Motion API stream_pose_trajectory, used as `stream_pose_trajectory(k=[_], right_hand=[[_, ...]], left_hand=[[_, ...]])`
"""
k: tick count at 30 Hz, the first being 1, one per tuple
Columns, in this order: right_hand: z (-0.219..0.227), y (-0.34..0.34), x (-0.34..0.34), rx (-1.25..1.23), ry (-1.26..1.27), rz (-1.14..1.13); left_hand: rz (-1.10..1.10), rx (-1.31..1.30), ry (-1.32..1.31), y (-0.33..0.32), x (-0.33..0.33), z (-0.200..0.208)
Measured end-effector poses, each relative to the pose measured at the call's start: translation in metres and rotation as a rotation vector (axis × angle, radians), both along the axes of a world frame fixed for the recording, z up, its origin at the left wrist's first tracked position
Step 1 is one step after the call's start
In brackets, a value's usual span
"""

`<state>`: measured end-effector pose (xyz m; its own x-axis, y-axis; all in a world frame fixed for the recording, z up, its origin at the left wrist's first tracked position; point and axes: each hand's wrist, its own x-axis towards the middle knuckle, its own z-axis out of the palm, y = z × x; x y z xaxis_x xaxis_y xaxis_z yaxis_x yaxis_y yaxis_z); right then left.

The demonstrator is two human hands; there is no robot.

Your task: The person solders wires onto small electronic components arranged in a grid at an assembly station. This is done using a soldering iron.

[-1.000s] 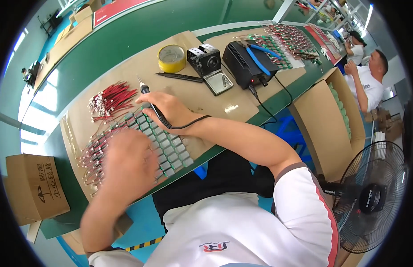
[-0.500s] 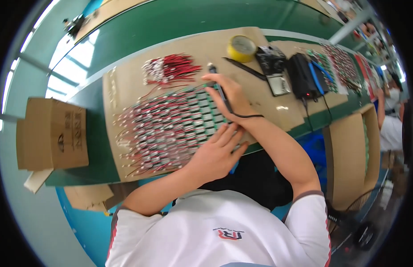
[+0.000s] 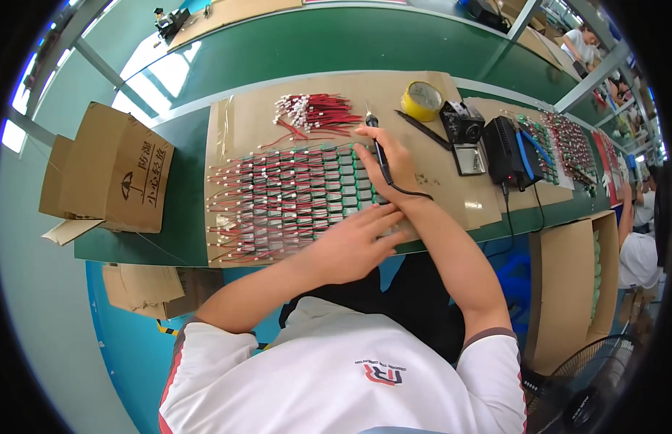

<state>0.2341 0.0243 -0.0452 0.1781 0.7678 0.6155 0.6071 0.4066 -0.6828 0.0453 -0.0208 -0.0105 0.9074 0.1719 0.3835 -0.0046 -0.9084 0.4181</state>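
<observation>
My right hand is closed around a soldering iron, its tip pointing away from me past the far right corner of the grid. Beneath and left of it lie rows of small silver-and-green rectangular pieces with red and dark wires ending in white connectors. My left hand has its fingers stretched out at the grid's near right edge, close under my right wrist. No object shows in it, though its fingertips are partly hidden. A pile of red wires with white connectors lies beyond the grid.
Yellow tape, a black pen-like tool, a soldering iron stand and a black power unit stand to the right. An open cardboard box sits at left. A fan stands at lower right.
The whole view has shifted, so the table's things appear farther right. Both hands keep nearly the same place at the grid, and the soldering iron remains in my right hand.
</observation>
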Motion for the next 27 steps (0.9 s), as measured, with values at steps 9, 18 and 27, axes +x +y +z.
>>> stream_pose_trajectory(k=[9,18,27], right_hand=[[-0.019,0.021,-0.026,0.290,0.160,0.049],[-0.019,0.013,-0.026,0.229,0.265,-0.006],[-0.013,0.026,0.002,0.476,0.126,-0.076]], left_hand=[[0.817,0.207,0.384,0.213,-0.140,0.035],[0.799,0.050,0.650,0.252,-0.097,0.012],[0.626,0.066,0.732,0.268,-0.066,0.038]])
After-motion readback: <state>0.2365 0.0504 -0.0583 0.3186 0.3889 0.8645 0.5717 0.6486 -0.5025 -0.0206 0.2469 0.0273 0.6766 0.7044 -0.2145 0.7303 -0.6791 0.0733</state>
